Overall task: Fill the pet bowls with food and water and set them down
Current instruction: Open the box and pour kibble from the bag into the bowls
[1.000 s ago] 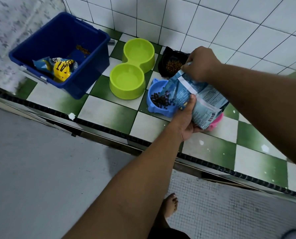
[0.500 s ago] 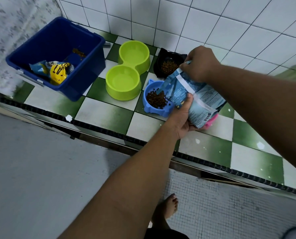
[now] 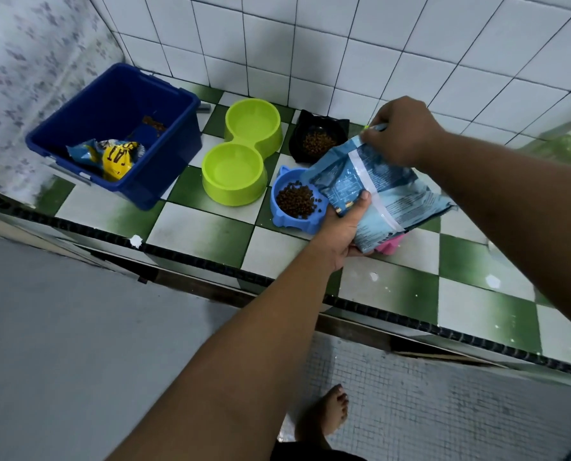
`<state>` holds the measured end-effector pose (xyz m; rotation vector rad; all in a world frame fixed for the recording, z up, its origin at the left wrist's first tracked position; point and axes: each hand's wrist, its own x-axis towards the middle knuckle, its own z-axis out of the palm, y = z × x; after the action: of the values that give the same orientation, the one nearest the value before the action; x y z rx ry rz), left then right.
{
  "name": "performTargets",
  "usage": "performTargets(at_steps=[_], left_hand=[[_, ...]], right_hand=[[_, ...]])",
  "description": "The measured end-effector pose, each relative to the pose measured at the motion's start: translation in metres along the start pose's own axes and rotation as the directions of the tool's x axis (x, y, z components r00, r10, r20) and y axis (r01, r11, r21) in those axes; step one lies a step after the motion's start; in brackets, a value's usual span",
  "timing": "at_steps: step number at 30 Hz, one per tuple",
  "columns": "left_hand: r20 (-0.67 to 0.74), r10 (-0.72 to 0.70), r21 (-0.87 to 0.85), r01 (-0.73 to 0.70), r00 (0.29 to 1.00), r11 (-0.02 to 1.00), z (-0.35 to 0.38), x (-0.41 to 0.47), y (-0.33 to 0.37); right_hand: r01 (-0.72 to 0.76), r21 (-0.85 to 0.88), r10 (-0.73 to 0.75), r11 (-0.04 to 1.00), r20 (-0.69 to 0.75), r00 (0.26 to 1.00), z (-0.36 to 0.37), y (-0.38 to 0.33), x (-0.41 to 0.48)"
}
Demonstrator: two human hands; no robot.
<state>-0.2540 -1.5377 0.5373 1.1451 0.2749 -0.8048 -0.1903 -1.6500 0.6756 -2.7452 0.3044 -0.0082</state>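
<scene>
A light blue food bag [image 3: 382,191] is tilted over the blue cat-shaped bowl [image 3: 285,217], which holds a heap of brown kibble [image 3: 295,201]. My left hand [image 3: 344,227] grips the bag from below near its open mouth. My right hand [image 3: 400,131] pinches the bag's upper corner. Behind them a black cat-eared bowl [image 3: 322,126] holds kibble too. To the left, the lime-green double bowl [image 3: 240,153] has nothing in either cup. A pink bowl [image 3: 390,244] peeks out under the bag, mostly hidden.
A dark blue plastic bin [image 3: 118,134] at the left holds a yellow and blue food packet [image 3: 111,158]. Everything stands on a green-and-white checkered tiled ledge [image 3: 197,227] against a white tiled wall. My bare foot [image 3: 324,417] is on the mosaic floor below.
The bag's mouth has lifted back from the blue bowl, and the kibble heap in that bowl has grown. Both hands keep their hold on the bag.
</scene>
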Motion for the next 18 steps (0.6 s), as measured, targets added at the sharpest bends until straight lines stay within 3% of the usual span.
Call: performTargets(at_steps=[18], left_hand=[[0.023, 0.227, 0.084, -0.228, 0.974, 0.97, 0.016, -0.021, 0.008]], right_hand=[[0.09, 0.141, -0.064, 0.986, -0.18, 0.982, -0.039, 0.036, -0.044]])
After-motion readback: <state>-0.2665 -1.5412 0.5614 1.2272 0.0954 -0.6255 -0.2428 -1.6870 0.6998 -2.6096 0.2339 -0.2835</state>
